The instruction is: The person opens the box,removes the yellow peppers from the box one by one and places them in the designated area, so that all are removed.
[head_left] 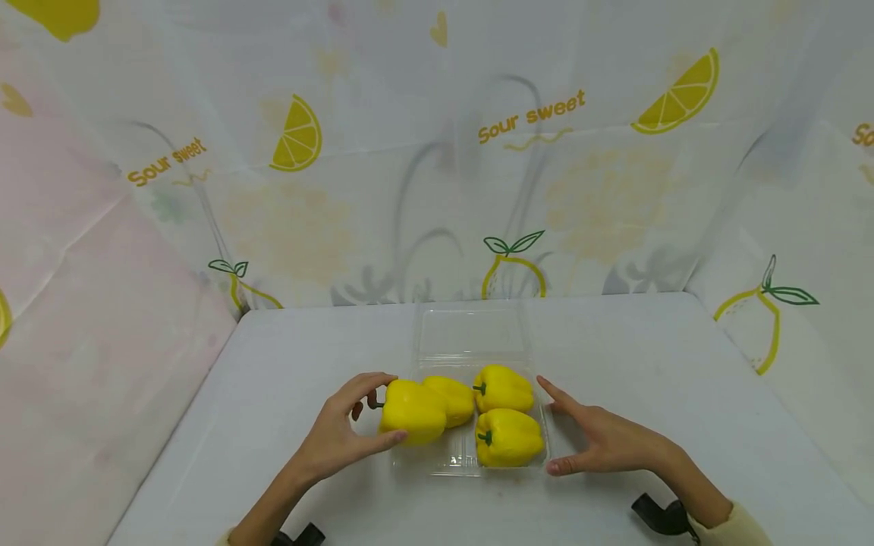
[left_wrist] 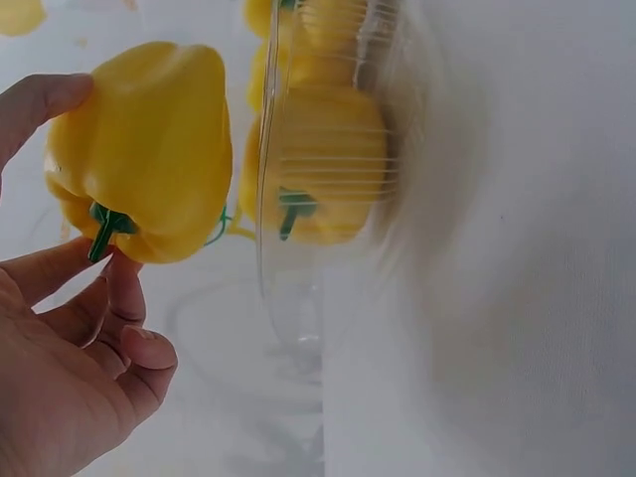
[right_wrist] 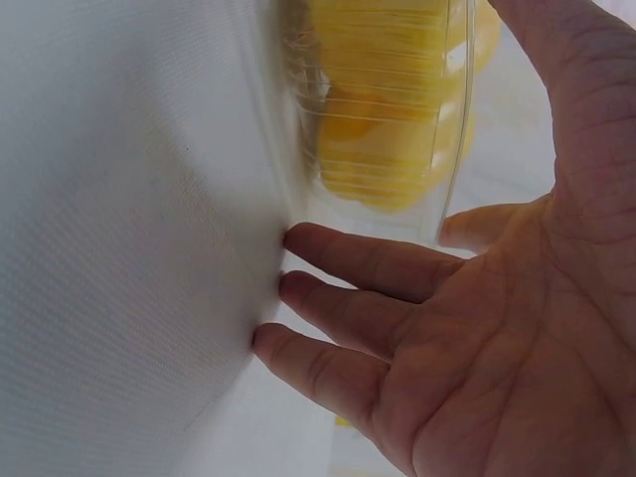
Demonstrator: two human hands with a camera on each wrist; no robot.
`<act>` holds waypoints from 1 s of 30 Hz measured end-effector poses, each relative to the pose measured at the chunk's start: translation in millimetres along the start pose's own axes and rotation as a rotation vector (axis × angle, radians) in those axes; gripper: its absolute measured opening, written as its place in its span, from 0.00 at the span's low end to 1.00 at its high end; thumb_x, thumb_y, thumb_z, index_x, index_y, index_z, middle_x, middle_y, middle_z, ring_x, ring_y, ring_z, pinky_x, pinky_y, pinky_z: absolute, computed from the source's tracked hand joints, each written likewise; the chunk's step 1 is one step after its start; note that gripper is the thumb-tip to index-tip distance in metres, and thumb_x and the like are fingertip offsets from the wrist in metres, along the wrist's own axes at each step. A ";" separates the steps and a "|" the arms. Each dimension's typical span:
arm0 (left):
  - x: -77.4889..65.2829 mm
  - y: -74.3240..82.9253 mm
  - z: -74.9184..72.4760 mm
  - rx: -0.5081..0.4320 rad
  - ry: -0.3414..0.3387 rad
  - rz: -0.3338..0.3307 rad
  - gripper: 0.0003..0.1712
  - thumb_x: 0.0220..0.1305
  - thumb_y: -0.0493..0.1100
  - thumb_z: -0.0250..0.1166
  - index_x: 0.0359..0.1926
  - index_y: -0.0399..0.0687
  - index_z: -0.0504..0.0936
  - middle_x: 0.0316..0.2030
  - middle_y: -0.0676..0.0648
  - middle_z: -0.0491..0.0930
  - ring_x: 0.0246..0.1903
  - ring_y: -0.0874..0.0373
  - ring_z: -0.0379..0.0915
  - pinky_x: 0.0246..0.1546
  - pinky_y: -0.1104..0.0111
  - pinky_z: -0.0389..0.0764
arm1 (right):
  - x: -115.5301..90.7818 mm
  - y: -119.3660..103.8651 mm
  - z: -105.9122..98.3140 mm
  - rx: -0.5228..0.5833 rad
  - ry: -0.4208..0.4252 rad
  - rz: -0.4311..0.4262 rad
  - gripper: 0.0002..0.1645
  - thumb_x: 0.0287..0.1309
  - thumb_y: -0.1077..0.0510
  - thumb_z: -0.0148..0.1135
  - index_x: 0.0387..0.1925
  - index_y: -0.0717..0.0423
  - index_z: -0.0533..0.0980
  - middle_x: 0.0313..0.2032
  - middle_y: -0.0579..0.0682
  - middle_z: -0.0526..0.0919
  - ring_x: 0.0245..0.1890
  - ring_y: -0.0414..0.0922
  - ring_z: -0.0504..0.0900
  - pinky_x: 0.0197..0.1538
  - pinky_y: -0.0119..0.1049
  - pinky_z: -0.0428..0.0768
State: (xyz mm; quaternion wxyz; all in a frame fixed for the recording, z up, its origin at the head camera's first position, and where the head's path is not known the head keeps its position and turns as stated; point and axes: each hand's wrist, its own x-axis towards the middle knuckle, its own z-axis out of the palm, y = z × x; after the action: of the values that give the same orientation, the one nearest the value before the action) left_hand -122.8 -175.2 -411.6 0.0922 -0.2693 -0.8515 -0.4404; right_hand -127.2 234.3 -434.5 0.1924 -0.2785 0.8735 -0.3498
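Observation:
A yellow bell pepper [head_left: 412, 413] is pinched between the thumb and fingers of my left hand [head_left: 341, 428]. In the left wrist view this pepper [left_wrist: 149, 149] is held up beside the container wall, its green stem toward the palm. Three more yellow bell peppers sit in a clear plastic clamshell container [head_left: 454, 456]: a back left pepper [head_left: 459, 398], partly hidden by the held one, a back right pepper [head_left: 505, 388] and a front right pepper [head_left: 510, 440]. My right hand [head_left: 601, 440] is spread beside the container's right side, holding nothing; its fingertips [right_wrist: 303, 238] rest near the table surface.
The container's clear lid [head_left: 471, 334] lies folded back behind it. White covering spreads over the table [head_left: 307, 341]. A printed cloth [head_left: 437, 189] hangs behind and along both sides. Dark wrist devices [head_left: 662, 516] show near both forearms.

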 end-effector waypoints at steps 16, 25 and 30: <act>-6.1 -17.9 -16.8 0.061 0.130 -0.076 0.39 0.44 0.42 0.82 0.59 0.55 0.77 0.45 0.56 0.76 0.36 0.58 0.67 0.30 0.63 0.69 | 0.9 1.3 0.8 0.010 -0.007 0.004 0.68 0.53 0.37 0.71 0.78 0.45 0.36 0.65 0.67 0.68 0.66 0.65 0.63 0.61 0.69 0.60; -7.9 -26.5 -26.7 0.098 0.173 -0.128 0.36 0.47 0.43 0.81 0.59 0.52 0.78 0.42 0.56 0.75 0.36 0.57 0.66 0.30 0.64 0.68 | 0.6 1.0 0.4 -0.006 -0.001 0.002 0.68 0.52 0.35 0.71 0.78 0.45 0.36 0.65 0.66 0.68 0.66 0.64 0.64 0.61 0.68 0.61; -9.3 -33.7 -29.4 0.109 0.182 -0.171 0.36 0.48 0.44 0.80 0.60 0.51 0.77 0.43 0.55 0.75 0.36 0.54 0.66 0.31 0.65 0.68 | 0.6 0.6 0.3 -0.018 0.005 0.007 0.68 0.52 0.35 0.71 0.78 0.44 0.36 0.64 0.66 0.69 0.66 0.63 0.65 0.61 0.67 0.62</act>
State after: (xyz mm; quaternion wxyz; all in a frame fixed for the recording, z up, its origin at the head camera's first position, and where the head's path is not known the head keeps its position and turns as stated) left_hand -135.6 -218.0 -421.4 0.1456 -0.1492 -0.8823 -0.4221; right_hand -127.7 234.1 -435.2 0.1889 -0.2763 0.8781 -0.3418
